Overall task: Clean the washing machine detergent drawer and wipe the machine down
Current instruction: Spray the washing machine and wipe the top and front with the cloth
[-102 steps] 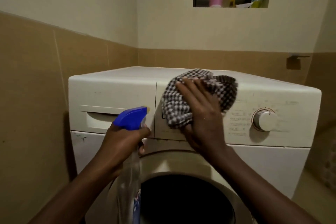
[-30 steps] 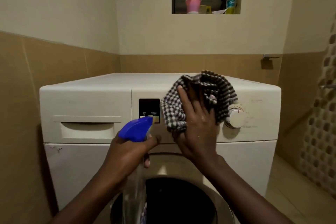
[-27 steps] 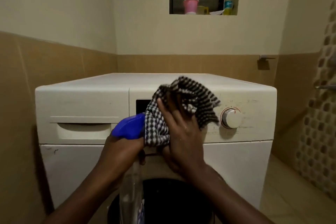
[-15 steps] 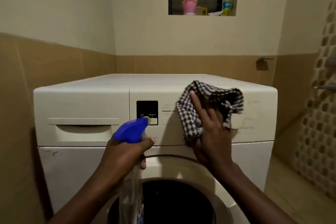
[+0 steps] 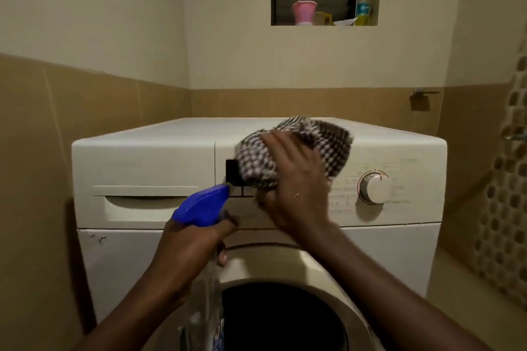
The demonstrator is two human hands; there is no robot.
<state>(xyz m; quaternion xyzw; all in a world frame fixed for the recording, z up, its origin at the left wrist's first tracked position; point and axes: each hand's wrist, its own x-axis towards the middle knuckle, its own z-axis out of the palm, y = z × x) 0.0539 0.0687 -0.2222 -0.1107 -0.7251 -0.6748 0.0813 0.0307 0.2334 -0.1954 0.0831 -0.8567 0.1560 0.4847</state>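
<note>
**Wiping the control panel: press flat, work in passes, mind the dial**

The washing machine (image 5: 148, 162) fills the middle of the frame, its white top and front panel facing the camera and its round door opening dark at the bottom centre. The detergent drawer (image 5: 145, 202) sits shut at the left of the front panel, with no hand on it; whether it has been cleaned cannot be told from here.

The right hand (image 5: 296, 188) is spread flat over a checked cloth (image 5: 285, 151), pressing it against the panel at centre frame, just right of the small dark display (image 5: 231, 171), which the cloth partly covers. The left hand (image 5: 194, 248), lower and left of centre, is closed around the neck of a spray bottle (image 5: 202, 204), its blue head pointing up and right toward the panel. The dial (image 5: 373, 187) stands to the right, clear of the cloth.

To do this step well, I would keep the palm flat so the cloth bears evenly, and work across the panel in overlapping passes rather than scrubbing one spot. The cloth is bunched, with a loose fold riding above the top edge; folding it to a clean face would probably lift more grime. Spraying onto the cloth rather than straight at the display and buttons seems safer. Around the dial, a light touch should avoid turning it.
</note>
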